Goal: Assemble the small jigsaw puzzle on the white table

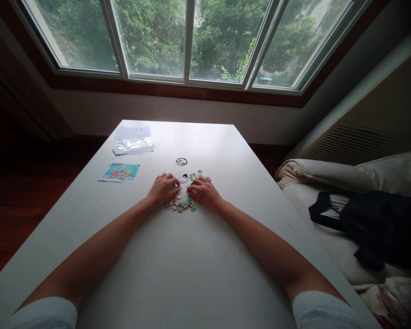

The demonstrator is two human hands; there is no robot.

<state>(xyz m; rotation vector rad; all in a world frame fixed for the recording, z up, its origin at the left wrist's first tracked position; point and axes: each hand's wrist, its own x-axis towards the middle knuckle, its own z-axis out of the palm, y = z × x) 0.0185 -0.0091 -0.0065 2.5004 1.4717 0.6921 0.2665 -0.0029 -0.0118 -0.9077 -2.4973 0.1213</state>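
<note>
Small jigsaw puzzle pieces [180,205] lie in a loose heap on the white table [178,256], with a patch of bare tabletop between my hands. At the heap's left side, my left hand [163,189] has its fingers bent and drawn together, with a bit of a puzzle piece showing at the tips. My right hand [206,193] curls over the right side, its fingertips closed on a puzzle piece mostly hidden under them. More pieces [196,174] show just beyond my right hand.
Two round grommets lie beyond my hands, the far one [181,161] and the near one [182,177]. A colourful cartoon picture sheet [119,172] and a clear plastic packet [134,140] rest at the left. Right of the table, a dark garment [380,224] lies on a pale couch [301,201].
</note>
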